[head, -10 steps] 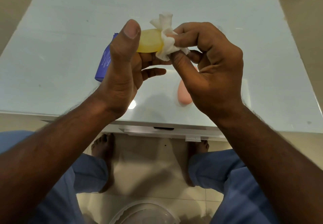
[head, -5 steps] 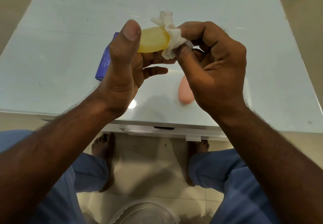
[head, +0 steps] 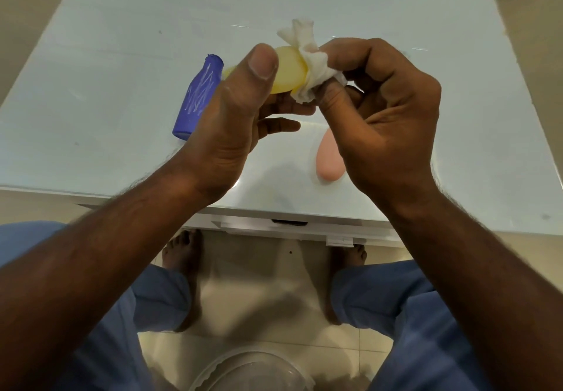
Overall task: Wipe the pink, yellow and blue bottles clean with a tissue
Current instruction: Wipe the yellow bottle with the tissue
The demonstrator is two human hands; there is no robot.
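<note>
My left hand grips a small yellow bottle above the table, thumb over its near side. My right hand pinches a crumpled white tissue that wraps the bottle's right end. A blue bottle with white scribbles lies on the table to the left, partly hidden behind my left hand. A pink bottle lies on the table under my right hand, its upper part hidden.
The white glossy table has its front edge just below my wrists. Beneath it are my bare feet and blue trousers. A clear plastic container sits on the tiled floor at the bottom of the view.
The tissue has slid a little along the yellow bottle's right end as my right hand shifts its pinch. My left hand keeps its grip; more of the blue bottle shows.
</note>
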